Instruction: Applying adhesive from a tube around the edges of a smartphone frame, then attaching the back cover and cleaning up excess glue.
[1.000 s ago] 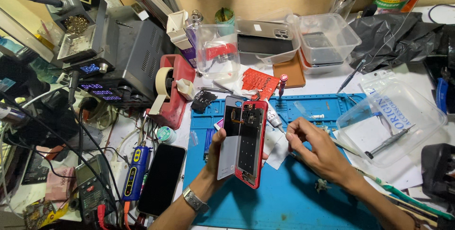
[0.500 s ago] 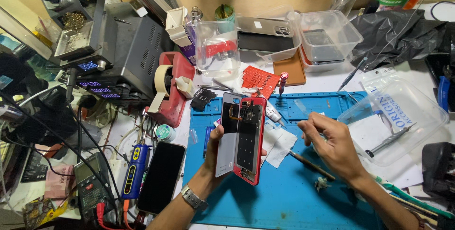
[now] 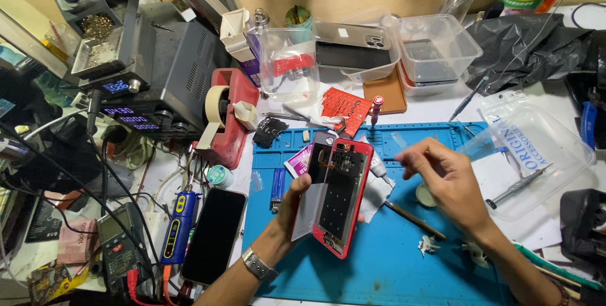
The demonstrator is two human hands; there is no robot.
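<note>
- Right now we have the red phone [image 3: 341, 199] upright in our left hand [image 3: 293, 202], above the blue work mat [image 3: 379, 274], its back open so the dark inner plate and the parts at the top show.
- Our left fingers are curled around the phone's left edge, thumb on the front, also pinning a thin grey panel [image 3: 306, 208] against it; whether that panel is the screen or a back cover we cannot tell.
- Our right hand [image 3: 445, 183] hovers just right of the phone, fingertips pinched together; it is blurred, so we cannot tell whether it grips anything small.
- As we judge it, the opening up is done: the shell is apart and the inside exposed. Work inside the body and closing it up seem left to do, and no part looks freshly fitted.
- On the mat near the phone lie a thin brown stick tool [image 3: 413, 219], white scraps [image 3: 429, 244] and a small tube [image 3: 379, 167].
- Further out, a black phone [image 3: 214, 233] rests face up left of the mat, beside a blue tool [image 3: 173, 230].
- Beyond stand a red tape dispenser [image 3: 230, 117], clear plastic tubs [image 3: 435, 47], and a screwdriver [image 3: 517, 186] on a clear bag at right.
</note>
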